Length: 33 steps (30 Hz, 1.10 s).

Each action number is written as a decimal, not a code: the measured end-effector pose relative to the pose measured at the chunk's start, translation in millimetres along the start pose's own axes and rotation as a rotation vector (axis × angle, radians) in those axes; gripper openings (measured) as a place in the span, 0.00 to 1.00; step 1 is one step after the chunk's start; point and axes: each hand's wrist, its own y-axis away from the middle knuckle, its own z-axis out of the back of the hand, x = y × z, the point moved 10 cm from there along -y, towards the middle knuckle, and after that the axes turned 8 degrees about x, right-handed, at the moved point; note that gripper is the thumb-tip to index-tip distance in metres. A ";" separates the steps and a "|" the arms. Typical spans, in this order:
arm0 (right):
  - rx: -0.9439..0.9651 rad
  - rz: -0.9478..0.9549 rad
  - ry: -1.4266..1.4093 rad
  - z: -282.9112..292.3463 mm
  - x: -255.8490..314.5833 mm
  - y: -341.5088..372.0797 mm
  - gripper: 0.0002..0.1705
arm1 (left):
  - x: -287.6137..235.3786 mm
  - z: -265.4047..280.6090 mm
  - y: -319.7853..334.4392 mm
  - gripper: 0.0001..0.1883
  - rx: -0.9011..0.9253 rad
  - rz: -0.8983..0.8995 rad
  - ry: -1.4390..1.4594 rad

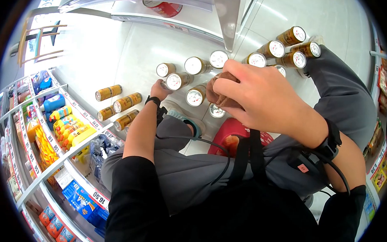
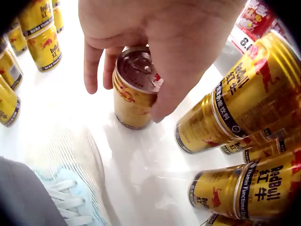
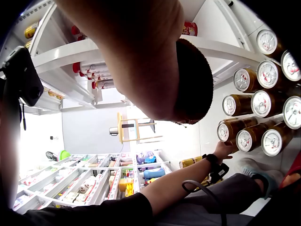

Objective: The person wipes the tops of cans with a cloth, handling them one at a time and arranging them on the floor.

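Observation:
My left hand (image 1: 161, 91) reaches down to the floor, thumb and fingers around the top of a gold Red Bull can (image 2: 134, 106). That can stands upright on the white floor; the left wrist view shows its lid under the palm. A bunched brown cloth (image 1: 222, 90) is gripped in my right hand (image 1: 262, 98), which is raised above the cans in front of me. Close to the left hand, more Red Bull cans (image 2: 256, 87) stand stacked. Their silver lids (image 3: 267, 74) show in the right wrist view.
Further cans stand in groups to the left (image 1: 128, 101) and the right (image 1: 292, 37). A white shelf edge (image 1: 179, 28) runs along the front, with a red can (image 1: 165, 9) on it. Priced goods shelves (image 1: 79, 153) line the left. A red patterned item (image 1: 221, 132) lies by my legs.

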 end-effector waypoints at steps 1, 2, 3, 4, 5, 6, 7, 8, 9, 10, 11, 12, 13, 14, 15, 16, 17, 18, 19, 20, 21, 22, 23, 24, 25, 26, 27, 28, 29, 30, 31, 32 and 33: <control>-0.001 0.004 -0.010 0.3 0.7 0.0 0.08 | -2.3 3.3 4.0 0.45 -0.007 -0.002 0.000; -0.003 0.008 -0.020 0.4 1.4 0.4 0.08 | -0.1 6.0 8.8 0.45 0.007 0.036 -0.028; -0.009 0.012 -0.018 0.4 2.9 0.9 0.08 | -1.1 11.4 17.3 0.45 0.021 0.076 -0.057; -0.020 0.028 -0.014 1.1 5.2 1.3 0.08 | -1.5 21.8 26.3 0.44 0.009 0.102 -0.028; -0.032 0.048 -0.009 2.6 8.1 1.0 0.08 | -4.2 37.3 34.2 0.44 -0.006 0.104 -0.029; -0.041 0.065 -0.005 3.6 11.8 0.9 0.08 | -8.6 55.6 43.7 0.43 -0.008 0.097 -0.056; -0.052 0.080 -0.003 4.9 16.3 2.0 0.08 | -6.5 71.2 50.2 0.42 -0.011 0.092 -0.081; -0.061 0.094 -0.001 6.6 20.5 3.2 0.08 | -4.8 93.3 52.5 0.40 -0.071 0.037 -0.138; -0.067 0.110 0.005 7.9 24.3 4.5 0.08 | -27.5 120.5 73.9 0.40 -0.062 0.051 -0.114; -0.068 0.114 0.001 8.6 25.9 5.8 0.09 | -38.0 145.7 83.2 0.39 -0.100 0.024 -0.149; -0.069 0.116 -0.003 11.1 27.1 6.9 0.09 | -48.1 169.5 91.6 0.39 -0.137 -0.004 -0.184; -0.076 0.127 0.001 15.6 29.1 8.1 0.09 | -72.9 188.7 109.0 0.39 -0.139 -0.046 -0.188; -0.097 0.111 -0.006 21.7 28.4 9.1 0.10 | -101.0 206.5 129.1 0.38 -0.138 -0.087 -0.193; -0.117 0.095 -0.015 26.5 27.8 10.1 0.11 | -122.4 215.9 146.1 0.37 -0.104 -0.136 -0.106; -0.121 0.101 -0.017 29.7 28.6 11.0 0.11 | -145.6 221.6 164.2 0.36 -0.067 -0.185 -0.018; -0.207 0.075 -0.060 41.0 23.6 12.6 0.14 | -173.1 225.7 189.0 0.35 -0.048 -0.203 0.101; -0.291 0.048 -0.103 52.5 19.5 14.9 0.18 | -199.5 222.7 214.5 0.35 -0.028 -0.222 0.221; -0.314 0.019 -0.174 61.5 15.8 15.8 0.20 | -221.7 217.4 235.3 0.34 -0.031 -0.297 0.405; -0.319 0.025 -0.169 68.0 16.8 15.0 0.20 | -240.9 210.7 254.3 0.34 -0.033 -0.377 0.590; -0.409 0.011 -0.246 81.1 12.0 18.0 0.20 | -254.6 201.8 271.4 0.34 -0.042 -0.420 0.756; -0.498 -0.003 -0.321 93.1 5.7 21.4 0.19 | -266.4 192.8 286.8 0.35 -0.049 -0.467 0.923; -0.534 0.035 -0.353 100.0 3.0 22.9 0.18 | -276.9 185.2 300.7 0.35 -0.058 -0.527 1.044; -0.535 0.038 -0.345 100.2 3.1 22.0 0.18 | -283.5 176.6 307.9 0.38 -0.041 -0.586 1.156; -0.601 0.041 -0.526 100.7 -5.3 24.2 0.19 | -293.6 170.7 314.9 0.40 -0.024 -0.633 1.226; -0.661 0.046 -0.709 101.0 -13.7 26.7 0.21 | -302.5 166.7 321.1 0.42 -0.010 -0.679 1.297; -0.558 0.034 -0.791 97.2 -11.5 24.2 0.19 | -307.3 161.1 323.1 0.45 0.014 -0.695 1.340; -0.552 0.035 -0.788 99.0 -7.7 25.8 0.19 | -311.7 155.2 322.9 0.45 0.011 -0.695 1.346; -0.562 0.053 -0.873 99.7 -5.3 26.5 0.19 | -314.0 152.0 322.4 0.45 -0.009 -0.721 1.447; -0.571 0.071 -0.958 100.0 -3.7 27.4 0.18 | -314.0 150.0 321.3 0.46 -0.030 -0.746 1.547; -0.564 0.072 -0.956 101.0 -0.9 28.3 0.18 | -312.0 144.9 316.1 0.46 -0.029 -0.755 1.570; -0.550 0.060 -0.993 99.8 0.0 28.3 0.18 | -311.1 142.2 315.1 0.46 -0.035 -0.754 1.577; -0.535 0.047 -1.031 97.5 -0.1 27.7 0.17 | -313.5 137.2 313.6 0.44 0.017 -0.749 1.635; -0.528 0.048 -1.030 95.5 0.4 26.7 0.17 | -315.4 133.4 312.2 0.43 0.070 -0.744 1.692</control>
